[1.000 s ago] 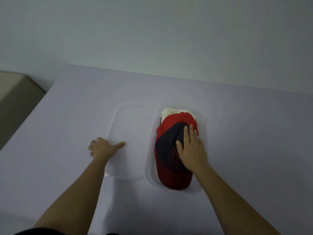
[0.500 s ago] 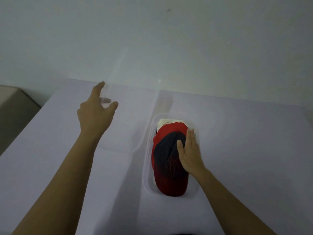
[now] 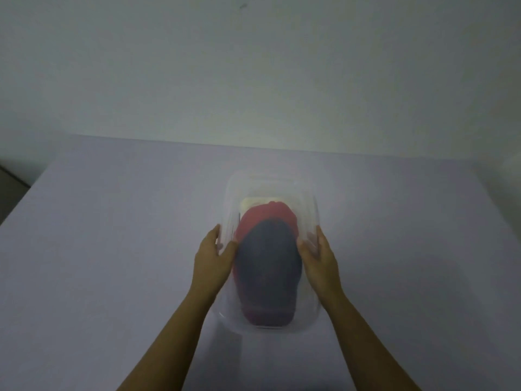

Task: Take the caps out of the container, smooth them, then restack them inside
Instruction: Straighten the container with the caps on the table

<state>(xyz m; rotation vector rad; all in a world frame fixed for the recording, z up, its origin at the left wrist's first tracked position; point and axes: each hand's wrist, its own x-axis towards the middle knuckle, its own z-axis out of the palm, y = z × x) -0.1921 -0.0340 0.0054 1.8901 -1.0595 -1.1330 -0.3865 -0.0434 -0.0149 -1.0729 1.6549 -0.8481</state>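
Observation:
A clear plastic container (image 3: 310, 320) stands in the middle of the table. Inside it lies a stack of caps: a red and dark blue cap (image 3: 267, 263) on top, with a pale cream cap (image 3: 249, 202) showing behind it. A clear lid (image 3: 270, 187) lies over the container, and the caps look hazy through it. My left hand (image 3: 211, 258) grips the lid's left edge and my right hand (image 3: 318, 255) grips its right edge, with the thumbs on top.
The table (image 3: 112, 249) is covered in a pale lilac cloth and meets a plain wall at the back. A dark piece of furniture (image 3: 11, 187) shows past the table's left edge.
My left hand lifted the lid from the table's left side and brought it over the container. My right hand left the top cap and took the lid's right edge.

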